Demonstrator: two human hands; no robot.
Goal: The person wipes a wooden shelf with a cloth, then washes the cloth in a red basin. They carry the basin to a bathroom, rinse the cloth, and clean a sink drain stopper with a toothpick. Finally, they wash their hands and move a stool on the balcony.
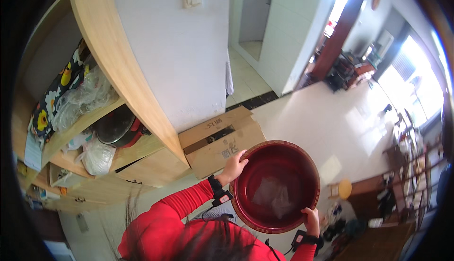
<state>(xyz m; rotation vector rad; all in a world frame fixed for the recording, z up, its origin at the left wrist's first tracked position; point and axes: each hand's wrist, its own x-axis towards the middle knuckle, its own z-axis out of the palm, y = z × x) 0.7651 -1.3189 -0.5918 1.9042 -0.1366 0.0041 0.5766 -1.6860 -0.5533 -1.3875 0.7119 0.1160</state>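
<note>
A large dark red basin (280, 161) with a gold-patterned rim is held in front of my body. My left hand (234, 166) grips its rim on the upper left side, thumb over the edge. On the lower right side, my right hand (311, 220) has hold of the same rim. Inside the basin, a pale patch (273, 195) shows at the bottom; whether it is water, a film or a reflection, I cannot tell. The fingers beneath the rim are mostly hidden.
A closed-over cardboard box (241, 137) stands on the floor against the wall, just beyond the basin. At left rises a wooden shelf unit (142, 108) holding plastic bags (97, 154) and a lidded pot (115, 126). A small stool (344, 189) stands at right.
</note>
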